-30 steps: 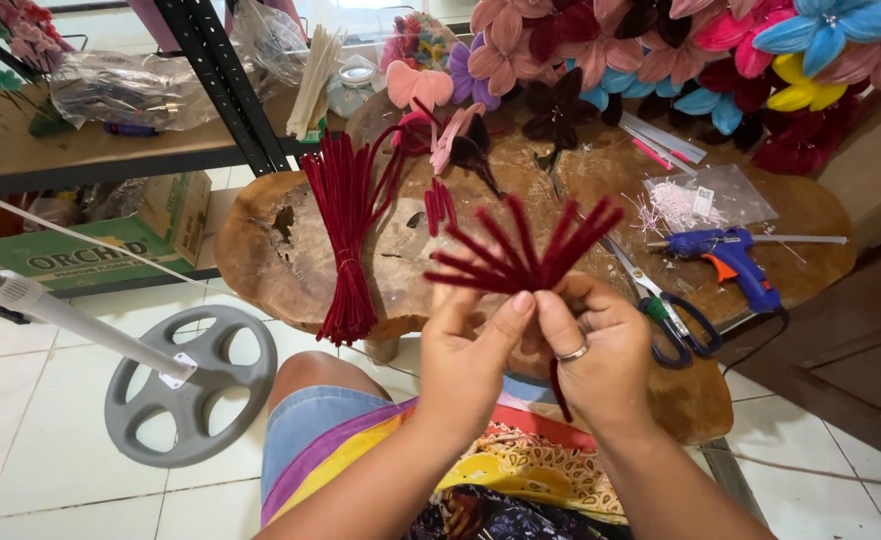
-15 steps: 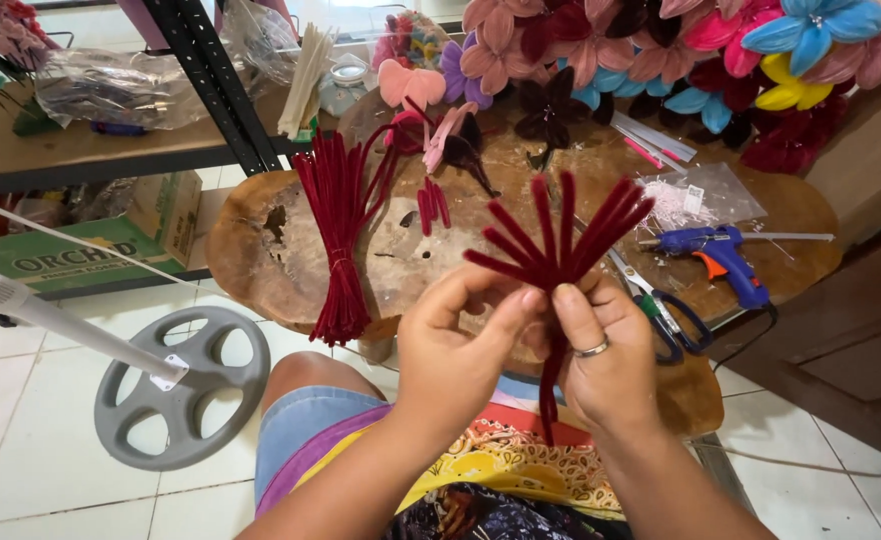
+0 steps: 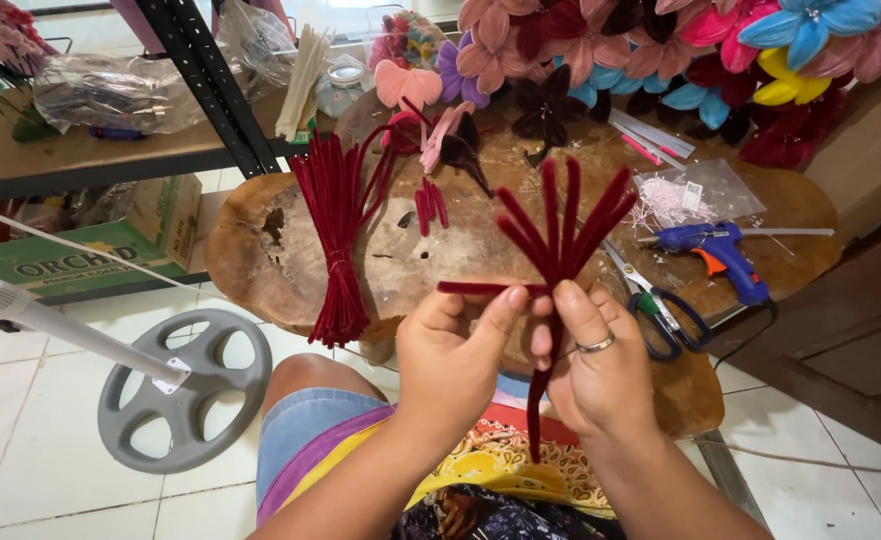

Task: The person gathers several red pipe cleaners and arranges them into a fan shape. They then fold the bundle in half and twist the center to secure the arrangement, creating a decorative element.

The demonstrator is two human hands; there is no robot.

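While fingers pinch, both hands (image 3: 521, 365) grip stems (image 3: 559, 245).

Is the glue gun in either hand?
No, the blue glue gun lies on the wooden table, while the left hand and right hand pinch dark red pipe cleaners.

Probably a home craft workshop: handmade flowers (image 3: 661, 50), glue gun (image 3: 711, 245), scissors (image 3: 661, 300).

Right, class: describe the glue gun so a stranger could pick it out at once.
Start at the round wooden table and go to its right edge, below the row of fabric flowers. The glue gun lies on its side there, just right of the scissors. It alone is bright blue with an orange trigger.
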